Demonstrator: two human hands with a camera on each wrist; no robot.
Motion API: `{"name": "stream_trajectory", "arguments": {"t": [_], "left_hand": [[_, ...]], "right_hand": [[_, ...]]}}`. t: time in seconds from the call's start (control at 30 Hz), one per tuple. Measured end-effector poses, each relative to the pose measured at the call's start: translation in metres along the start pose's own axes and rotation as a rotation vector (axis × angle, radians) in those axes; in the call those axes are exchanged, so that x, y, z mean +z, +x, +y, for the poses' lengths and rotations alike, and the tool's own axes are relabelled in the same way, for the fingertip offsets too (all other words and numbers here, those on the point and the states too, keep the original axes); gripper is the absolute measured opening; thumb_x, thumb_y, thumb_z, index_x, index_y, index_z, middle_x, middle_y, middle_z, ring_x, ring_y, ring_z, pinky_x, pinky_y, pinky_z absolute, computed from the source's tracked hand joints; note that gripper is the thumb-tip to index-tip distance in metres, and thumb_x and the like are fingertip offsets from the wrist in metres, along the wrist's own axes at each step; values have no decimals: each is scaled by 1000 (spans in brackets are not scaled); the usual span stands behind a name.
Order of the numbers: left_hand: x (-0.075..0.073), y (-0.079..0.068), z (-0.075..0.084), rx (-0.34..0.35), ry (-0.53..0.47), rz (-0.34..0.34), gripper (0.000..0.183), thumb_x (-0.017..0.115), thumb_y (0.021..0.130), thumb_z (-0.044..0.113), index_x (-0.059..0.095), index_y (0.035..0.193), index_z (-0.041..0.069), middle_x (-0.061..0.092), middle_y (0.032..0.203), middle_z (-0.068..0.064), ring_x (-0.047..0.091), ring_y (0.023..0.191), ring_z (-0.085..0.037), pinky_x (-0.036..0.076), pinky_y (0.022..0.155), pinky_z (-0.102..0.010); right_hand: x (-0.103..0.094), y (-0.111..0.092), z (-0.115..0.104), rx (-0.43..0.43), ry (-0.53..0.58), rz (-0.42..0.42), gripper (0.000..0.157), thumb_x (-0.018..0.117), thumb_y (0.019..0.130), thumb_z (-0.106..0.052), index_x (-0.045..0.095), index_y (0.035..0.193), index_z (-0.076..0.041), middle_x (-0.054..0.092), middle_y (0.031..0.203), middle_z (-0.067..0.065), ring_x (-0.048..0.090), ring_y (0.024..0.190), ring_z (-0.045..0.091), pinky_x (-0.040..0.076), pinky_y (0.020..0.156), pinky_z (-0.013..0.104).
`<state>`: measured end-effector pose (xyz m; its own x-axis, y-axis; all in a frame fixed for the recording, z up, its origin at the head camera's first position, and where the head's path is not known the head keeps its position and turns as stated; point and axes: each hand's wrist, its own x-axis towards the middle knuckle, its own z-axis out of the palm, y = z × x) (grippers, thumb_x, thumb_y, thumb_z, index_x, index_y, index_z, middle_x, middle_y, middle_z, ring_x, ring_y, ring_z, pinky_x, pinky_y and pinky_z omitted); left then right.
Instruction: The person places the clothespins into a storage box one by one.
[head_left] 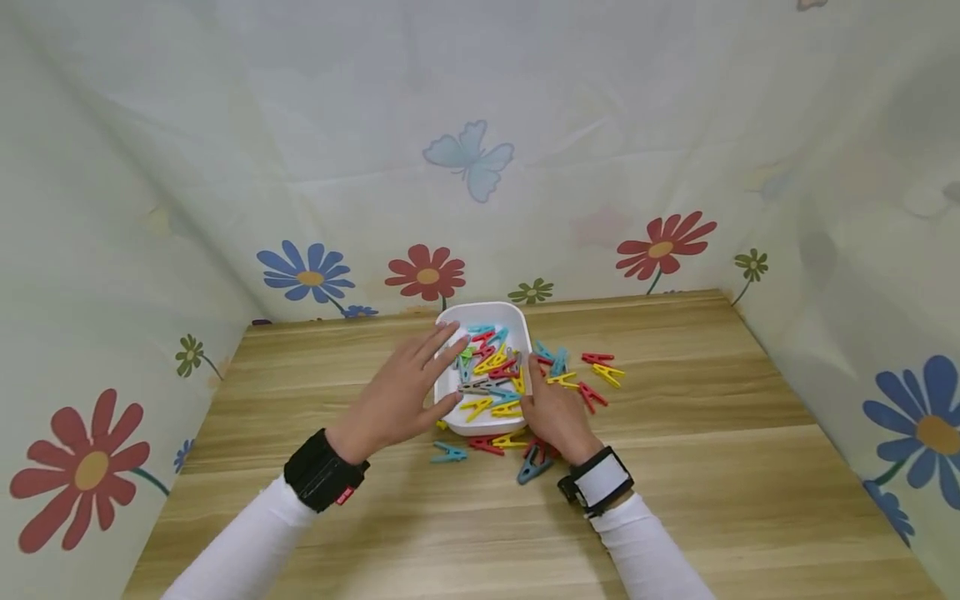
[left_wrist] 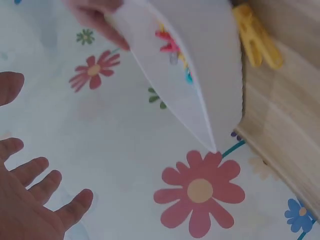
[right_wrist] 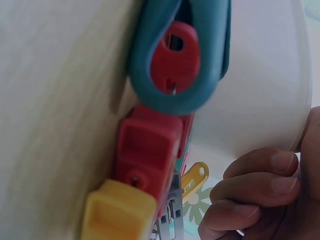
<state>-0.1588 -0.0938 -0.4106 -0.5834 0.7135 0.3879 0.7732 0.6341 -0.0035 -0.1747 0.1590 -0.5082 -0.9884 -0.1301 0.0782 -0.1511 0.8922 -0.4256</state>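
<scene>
The white plastic tray (head_left: 480, 428) sits on the wood-grain surface (head_left: 262, 450) with red, yellow, blue, green and grey clothespins (head_left: 491, 361) lying loose and crisscrossed inside. The right hand (head_left: 558, 417) grips the tray's right rim, its lower fingers curled against the outer wall. The left hand (head_left: 405, 387) is spread wide at the left edge and appears to hold nothing.

The likeliest trouble is a tip: a hard push or lift by the right hand alone could tilt the tray and slide the pile over the opposite wall, since the left hand does not brace it. Dragging it could also shove the loose pins, among them a dark blue clothespin (head_left: 533, 467) and a light blue clothespin (head_left: 450, 452) by the near side, or ride up onto them. The red clothespin (head_left: 592, 397) and yellow clothespin (head_left: 607, 374) farther right could be overlooked. Whether any pin lies under the tray, I cannot tell.
</scene>
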Motion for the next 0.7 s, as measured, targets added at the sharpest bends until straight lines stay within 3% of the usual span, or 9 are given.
{"name": "stream_trajectory", "arguments": {"t": [0.23, 0.43, 0.53, 0.7], "left_hand": [[15, -46, 28, 32, -18, -184, 78, 57, 87, 46, 13, 148, 25, 14, 152, -3, 11, 136, -21, 26, 103, -47], [42, -74, 36, 32, -75, -381, 73, 55, 89, 46, 17, 147, 26, 22, 150, -2, 19, 134, -21, 31, 100, -49], [57, -82, 34, 38, -60, -418, 71, 57, 89, 41, 21, 147, 23, 26, 149, -3, 22, 133, -23, 34, 98, -49], [71, -84, 27, 43, -32, -396, 68, 59, 88, 37, 27, 145, 18, 30, 147, -7, 26, 131, -26, 37, 95, -50]], "right_hand": [[0, -2, -2, 8, -5, -1, 66, 49, 89, -21, 19, 146, -9, 44, 51, 3, 41, 41, 19, 31, 39, 34], [1, -2, -2, 8, -7, -14, 66, 48, 90, -22, 17, 147, -9, 44, 51, 2, 41, 41, 18, 32, 39, 33], [1, -3, -2, 17, -10, -16, 66, 48, 90, -22, 17, 147, -9, 44, 51, 2, 41, 40, 18, 31, 39, 33], [-1, -2, -3, 21, -12, -11, 66, 49, 90, -22, 17, 147, -9, 44, 51, 2, 41, 40, 18, 31, 39, 33]]}}
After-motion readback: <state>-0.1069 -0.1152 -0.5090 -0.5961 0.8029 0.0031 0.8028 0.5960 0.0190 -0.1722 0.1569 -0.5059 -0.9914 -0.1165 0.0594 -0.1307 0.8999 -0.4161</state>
